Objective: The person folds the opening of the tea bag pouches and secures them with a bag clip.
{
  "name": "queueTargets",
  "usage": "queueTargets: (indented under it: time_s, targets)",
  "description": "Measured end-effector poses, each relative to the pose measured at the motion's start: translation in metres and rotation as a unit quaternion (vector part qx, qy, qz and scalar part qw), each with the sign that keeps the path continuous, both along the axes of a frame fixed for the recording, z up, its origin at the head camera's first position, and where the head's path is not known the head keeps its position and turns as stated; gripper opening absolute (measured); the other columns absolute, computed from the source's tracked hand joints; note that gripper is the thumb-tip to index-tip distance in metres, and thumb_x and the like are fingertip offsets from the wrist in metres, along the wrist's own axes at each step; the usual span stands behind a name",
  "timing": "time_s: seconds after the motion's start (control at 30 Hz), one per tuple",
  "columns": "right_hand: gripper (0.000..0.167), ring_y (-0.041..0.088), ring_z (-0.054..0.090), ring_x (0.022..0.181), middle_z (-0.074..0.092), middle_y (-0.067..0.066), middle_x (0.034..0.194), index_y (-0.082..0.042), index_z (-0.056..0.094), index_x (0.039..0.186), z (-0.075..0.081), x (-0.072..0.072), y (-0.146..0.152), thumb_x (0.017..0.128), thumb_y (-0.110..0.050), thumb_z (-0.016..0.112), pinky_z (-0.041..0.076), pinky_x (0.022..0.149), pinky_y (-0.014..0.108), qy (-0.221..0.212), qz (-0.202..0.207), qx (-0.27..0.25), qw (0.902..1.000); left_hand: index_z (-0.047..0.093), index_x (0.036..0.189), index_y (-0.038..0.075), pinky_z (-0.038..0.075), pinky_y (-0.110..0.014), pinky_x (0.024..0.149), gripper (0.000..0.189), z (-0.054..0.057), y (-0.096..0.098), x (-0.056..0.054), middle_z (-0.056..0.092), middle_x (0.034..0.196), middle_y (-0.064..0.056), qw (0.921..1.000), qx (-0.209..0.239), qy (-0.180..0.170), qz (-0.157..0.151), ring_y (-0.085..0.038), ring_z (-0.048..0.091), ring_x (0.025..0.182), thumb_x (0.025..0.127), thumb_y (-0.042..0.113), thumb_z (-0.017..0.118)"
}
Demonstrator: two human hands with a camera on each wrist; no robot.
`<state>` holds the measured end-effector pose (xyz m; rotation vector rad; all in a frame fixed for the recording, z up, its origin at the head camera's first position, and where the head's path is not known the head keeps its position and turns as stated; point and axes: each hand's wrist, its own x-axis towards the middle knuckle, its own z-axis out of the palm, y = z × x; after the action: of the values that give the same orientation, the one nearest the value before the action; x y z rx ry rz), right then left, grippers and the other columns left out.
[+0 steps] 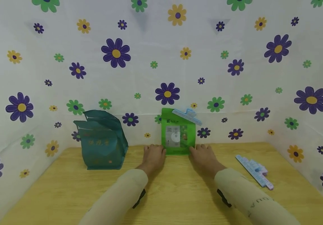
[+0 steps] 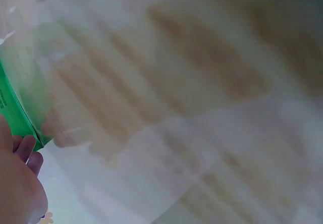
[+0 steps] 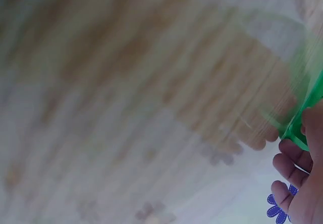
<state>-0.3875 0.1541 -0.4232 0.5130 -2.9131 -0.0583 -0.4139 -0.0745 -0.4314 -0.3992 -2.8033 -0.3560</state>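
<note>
Left hand [image 1: 153, 157] and right hand [image 1: 205, 157]: each pinching a lower corner of one green pouch [image 1: 175, 137], standing upright at the tabletop's [image 1: 175, 193] back edge. Blue clip [image 1: 186, 116]: slanting across the pouch top. Tabletop: showing yellowish wood grain. Flower-printed white cloth [image 1: 138, 72]: enclosing back and sides. Teal bags [image 1: 102, 153], two: standing left, front one partly hiding the other. Loose clips [image 1: 253, 172]: overlapping at right, defying a count. Sleeves [image 1: 116, 197]: running out of frame. Wrist views: blurring mostly.

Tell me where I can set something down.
Bare tabletop lies between left sleeve and right sleeve, and in front of the dark green bags. It's crowded at the bright green bag, flanked by left grip and right grip.
</note>
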Motion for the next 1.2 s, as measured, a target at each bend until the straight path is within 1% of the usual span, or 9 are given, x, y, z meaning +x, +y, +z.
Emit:
queueTargets:
  time_s: [0.13,0.3,0.47,0.53,0.6,0.73,0.9,1.03,1.2]
  targets:
    - [0.036,0.039,0.054,0.120,0.059,0.019,0.126,-0.012,0.051,0.133,-0.002,0.005,0.002,0.106,-0.033,0.044,0.042,0.095,0.057,-0.015,-0.013,-0.013,0.9997,0.070,0.113,0.012,0.031,-0.040,0.083,0.026,0.002,0.001,0.006,0.071,0.110,-0.004,0.9997,0.011,-0.008,-0.023,-0.026,0.060,0.099,0.104,0.028,0.050]
    - [0.040,0.037,0.052,0.121,0.057,0.018,0.129,-0.012,0.050,0.137,-0.002,0.008,0.004,0.106,-0.037,0.042,0.041,0.094,0.054,-0.020,-0.016,0.000,0.9997,0.067,0.114,0.012,0.032,-0.041,0.085,0.025,0.002,-0.001,0.012,0.070,0.112,-0.005,0.9989,0.028,-0.029,-0.026,-0.027,0.059,0.104,0.103,0.028,0.052]
    - [0.038,0.035,0.053,0.119,0.059,0.015,0.123,-0.008,0.054,0.127,-0.003,0.008,-0.001,0.106,-0.036,0.041,0.040,0.098,0.054,-0.018,-0.004,0.004,0.9998,0.065,0.112,0.012,0.034,-0.044,0.088,0.025,-0.003,-0.005,0.016,0.069,0.112,-0.006,0.9990,0.017,-0.037,-0.020,-0.029,0.059,0.106,0.104,0.030,0.049]
    - [0.036,0.032,0.054,0.115,0.060,0.013,0.118,-0.007,0.056,0.122,-0.004,0.007,-0.004,0.106,-0.036,0.041,0.040,0.097,0.052,-0.023,-0.010,-0.012,0.9996,0.066,0.110,0.012,0.034,-0.044,0.088,0.026,-0.004,-0.007,0.018,0.069,0.111,-0.006,0.9990,0.014,-0.038,-0.019,-0.029,0.059,0.106,0.104,0.031,0.049]
    - [0.035,0.030,0.055,0.108,0.060,0.012,0.112,-0.006,0.057,0.119,-0.004,0.007,-0.007,0.106,-0.035,0.041,0.041,0.091,0.049,-0.034,-0.020,-0.042,0.9983,0.067,0.109,0.012,0.033,-0.043,0.089,0.027,-0.005,-0.009,0.020,0.070,0.110,-0.006,0.9989,0.014,-0.040,-0.017,-0.028,0.059,0.106,0.104,0.031,0.049]
    - [0.038,0.029,0.056,0.106,0.060,0.011,0.110,-0.005,0.059,0.117,-0.002,0.008,-0.013,0.107,-0.035,0.038,0.040,0.087,0.046,-0.053,-0.036,-0.103,0.9926,0.068,0.108,0.011,0.034,-0.043,0.089,0.028,-0.005,-0.013,0.022,0.070,0.109,-0.005,0.9992,0.009,-0.036,-0.012,-0.027,0.060,0.103,0.104,0.031,0.050]
    - [0.039,0.030,0.057,0.108,0.063,0.012,0.110,-0.005,0.060,0.116,0.001,0.009,-0.019,0.108,-0.035,0.037,0.040,0.087,0.047,-0.051,-0.033,-0.117,0.9913,0.068,0.103,0.011,0.035,-0.043,0.087,0.026,-0.005,-0.017,0.026,0.070,0.104,-0.005,0.9997,-0.002,-0.021,-0.015,-0.027,0.061,0.099,0.104,0.031,0.051]
    - [0.037,0.032,0.058,0.111,0.065,0.012,0.113,-0.006,0.062,0.114,0.004,0.011,-0.025,0.108,-0.034,0.038,0.041,0.090,0.050,-0.058,-0.030,-0.134,0.9889,0.069,0.102,0.011,0.034,-0.042,0.083,0.025,-0.004,-0.022,0.032,0.070,0.100,-0.005,0.9997,-0.009,-0.008,-0.019,-0.027,0.062,0.095,0.103,0.029,0.052]
    - [0.032,0.032,0.061,0.107,0.066,0.010,0.104,-0.007,0.062,0.106,0.006,0.012,-0.038,0.107,-0.032,0.042,0.042,0.091,0.054,-0.053,-0.016,-0.155,0.9864,0.068,0.099,0.012,0.034,-0.041,0.081,0.023,-0.003,-0.030,0.040,0.069,0.097,-0.005,0.9998,-0.014,0.005,-0.013,-0.026,0.061,0.093,0.103,0.028,0.053]
